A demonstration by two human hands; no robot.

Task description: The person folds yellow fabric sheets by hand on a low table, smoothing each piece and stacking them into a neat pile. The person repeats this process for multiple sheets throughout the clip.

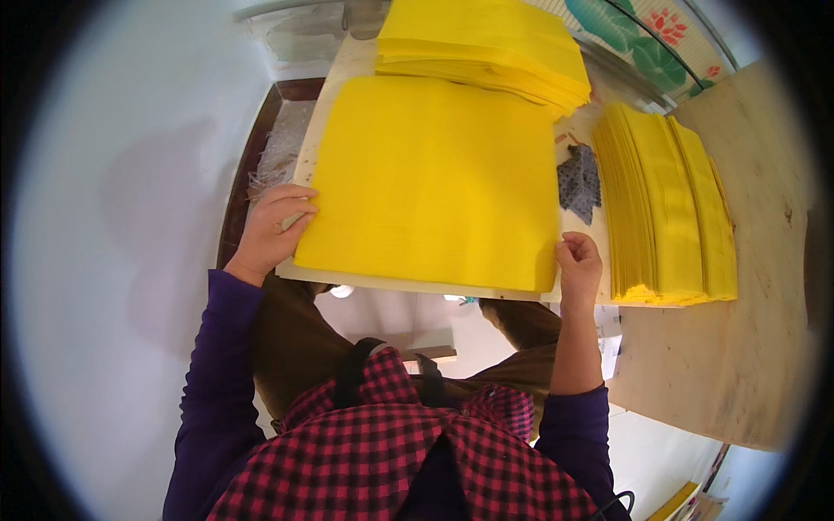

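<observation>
Fingers (291,204) of both hands pinched on flat yellow sheet (434,178), long axis left-right.

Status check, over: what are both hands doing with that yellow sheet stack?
Left hand grips yellow sheet stack at left edge. Right hand pinches its near right corner. Grey patterned cloth lies beside it, apart.

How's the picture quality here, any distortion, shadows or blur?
Head view: strong fisheye bend, dark vignette at the rim, board edge curving. Bright even light on the yellow sheet; a soft shadow falls on the white wall. Left hand and right hand look sharp.
</observation>
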